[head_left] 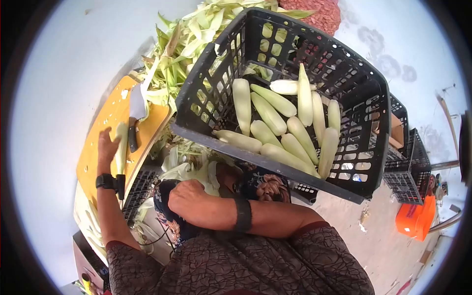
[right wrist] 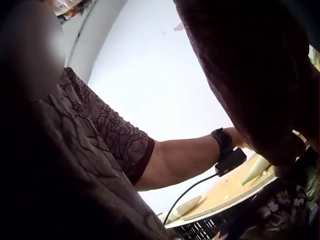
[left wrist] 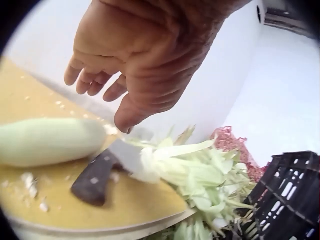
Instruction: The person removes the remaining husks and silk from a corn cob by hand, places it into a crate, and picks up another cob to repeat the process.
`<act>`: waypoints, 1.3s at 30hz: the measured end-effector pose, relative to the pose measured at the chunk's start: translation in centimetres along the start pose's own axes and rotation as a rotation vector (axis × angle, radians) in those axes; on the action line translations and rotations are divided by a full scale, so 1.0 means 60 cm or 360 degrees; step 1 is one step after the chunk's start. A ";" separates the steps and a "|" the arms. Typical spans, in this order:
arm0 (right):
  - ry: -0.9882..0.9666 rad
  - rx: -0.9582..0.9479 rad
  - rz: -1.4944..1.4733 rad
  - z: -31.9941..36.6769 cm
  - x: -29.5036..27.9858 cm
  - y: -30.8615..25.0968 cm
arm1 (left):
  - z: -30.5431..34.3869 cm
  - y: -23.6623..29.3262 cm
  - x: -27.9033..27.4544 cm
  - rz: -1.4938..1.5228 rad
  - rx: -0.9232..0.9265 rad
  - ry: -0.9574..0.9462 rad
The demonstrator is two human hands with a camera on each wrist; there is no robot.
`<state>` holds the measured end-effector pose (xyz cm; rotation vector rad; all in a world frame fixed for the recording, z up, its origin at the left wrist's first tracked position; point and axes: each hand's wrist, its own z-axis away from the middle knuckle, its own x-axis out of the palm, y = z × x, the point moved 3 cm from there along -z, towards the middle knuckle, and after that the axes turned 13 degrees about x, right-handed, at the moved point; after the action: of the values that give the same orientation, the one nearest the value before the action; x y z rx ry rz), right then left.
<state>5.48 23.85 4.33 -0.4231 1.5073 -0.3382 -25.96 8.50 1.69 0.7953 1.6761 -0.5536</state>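
Over the yellow cutting board point(head_left: 101, 125), my left hand point(head_left: 107, 146) is beside a husked ear of corn point(head_left: 121, 145). In the left wrist view the hand point(left wrist: 145, 60) is raised above the board, fingers relaxed and apart from the ear point(left wrist: 50, 141). A cleaver with a dark handle point(head_left: 132, 135) lies just right of that ear, its blade point(head_left: 138, 101) pointing away from me. My right hand point(head_left: 188, 199) rests across my lap with its back up and nothing showing in it. Its fingers are mostly hidden.
A large black crate point(head_left: 275, 155) holding several husked ears stands in front, tilted toward me. Green husks point(head_left: 196, 44) are heaped behind the board, near a red mesh sack point(head_left: 319, 17). More black crates point(head_left: 405, 177) and an orange container point(head_left: 415, 219) stand at right.
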 end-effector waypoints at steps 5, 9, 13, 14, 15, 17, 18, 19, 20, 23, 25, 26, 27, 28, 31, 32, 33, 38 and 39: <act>-0.0031 -0.0015 0.0025 -0.008 -0.003 -0.007 | -0.122 0.209 -0.199 0.0620 0.0382 0.0069; -0.0440 0.0092 0.0115 -0.015 0.003 -0.012 | -0.183 0.391 -0.313 0.0742 0.0815 -0.0187; -0.0559 0.0136 0.0202 -0.016 -0.001 -0.010 | -0.201 0.554 -0.329 0.0778 0.1334 -0.0401; -0.0554 0.0146 0.0199 -0.015 -0.004 -0.009 | -0.202 0.587 -0.323 0.0892 0.1437 -0.0504; -0.0526 0.0169 0.0193 -0.013 -0.006 -0.009 | -0.209 0.614 -0.317 0.0893 0.1446 -0.0507; -0.0502 0.0198 0.0181 -0.008 -0.009 -0.008 | -0.214 0.665 -0.297 0.0765 0.1721 -0.0788; -0.0435 0.0183 0.0159 -0.006 -0.011 -0.007 | -0.218 0.689 -0.291 0.0770 0.1727 -0.0793; -0.0371 0.0166 0.0138 -0.004 -0.013 -0.006 | -0.218 0.712 -0.282 0.0729 0.1778 -0.0898; -0.0377 0.0169 0.0135 -0.002 -0.011 -0.005 | -0.219 0.731 -0.272 0.0688 0.1824 -0.1001; -0.0359 0.0161 0.0080 0.000 -0.018 -0.009 | -0.236 0.772 -0.220 0.0759 0.1950 -0.1113; -0.0391 0.0088 0.0116 0.004 -0.040 -0.011 | -0.244 0.786 -0.177 0.0761 0.1892 -0.1207; -0.0398 0.0074 0.0119 0.003 -0.037 -0.010 | -0.247 0.788 -0.155 0.0764 0.1847 -0.1303; -0.0406 0.0072 0.0063 0.002 -0.033 -0.010 | -0.251 0.789 -0.137 0.0765 0.1834 -0.1298; -0.0414 0.0072 0.0012 0.001 -0.033 -0.008 | -0.253 0.788 -0.116 0.0669 0.1784 -0.1420; -0.0537 0.0096 0.0137 0.000 -0.050 -0.011 | -0.269 0.778 -0.054 0.0511 0.1663 -0.1592; -0.0543 0.0088 0.0145 -0.001 -0.049 -0.011 | -0.274 0.773 -0.032 0.0436 0.1604 -0.1661; -0.0592 0.0088 0.0140 -0.003 -0.047 -0.011 | -0.276 0.772 -0.020 0.0439 0.1594 -0.1654; -0.0551 0.0164 0.0162 -0.005 -0.033 -0.010 | -0.295 0.734 0.085 -0.0080 0.1370 -0.1567; -0.0573 0.0119 0.0143 -0.004 -0.035 -0.010 | -0.280 0.730 0.036 -0.0011 0.1246 -0.1534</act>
<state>5.17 24.29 6.49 -0.3353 1.1547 -0.2322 -4.28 49.96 5.81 0.8480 0.5406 -1.3762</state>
